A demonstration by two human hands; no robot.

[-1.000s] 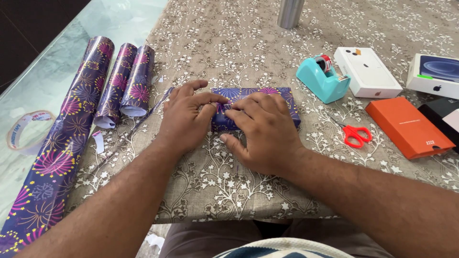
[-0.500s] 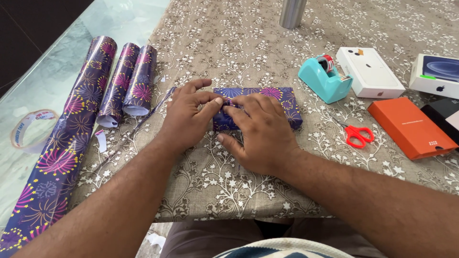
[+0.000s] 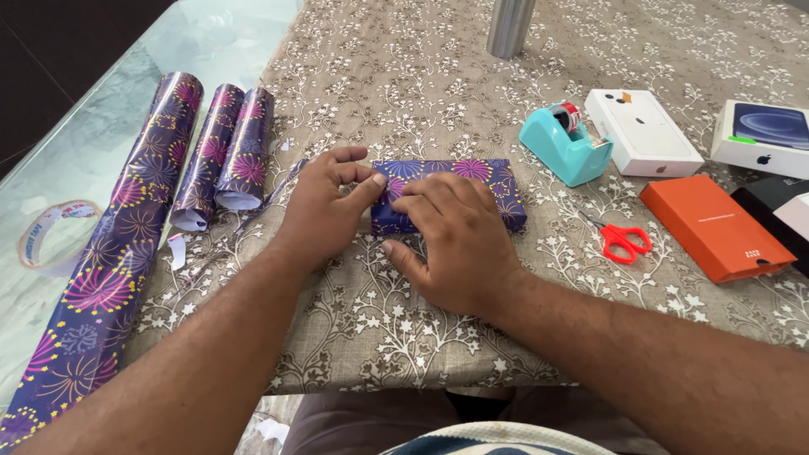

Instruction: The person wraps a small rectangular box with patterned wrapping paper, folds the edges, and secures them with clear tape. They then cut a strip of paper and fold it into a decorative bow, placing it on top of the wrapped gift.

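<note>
A flat box wrapped in purple firework-patterned paper (image 3: 472,181) lies on the patterned tablecloth (image 3: 438,93). My left hand (image 3: 324,206) presses its thumb and fingers against the box's left end. My right hand (image 3: 459,240) lies flat over the box's left half, fingers pointing left onto the folded paper. The two hands touch at the box's end, and the fold itself is mostly hidden under the fingers.
Three rolls of the same purple paper (image 3: 202,152) lie at the left, with a tape ring (image 3: 50,236) on the glass. A teal tape dispenser (image 3: 563,143), red scissors (image 3: 622,240), a white box (image 3: 642,131), an orange box (image 3: 716,227) and a metal cylinder (image 3: 510,25) sit to the right and behind.
My fingers have shifted slightly on the box's left end, pressing the paper flatter. The box and both arms stay almost in place.
</note>
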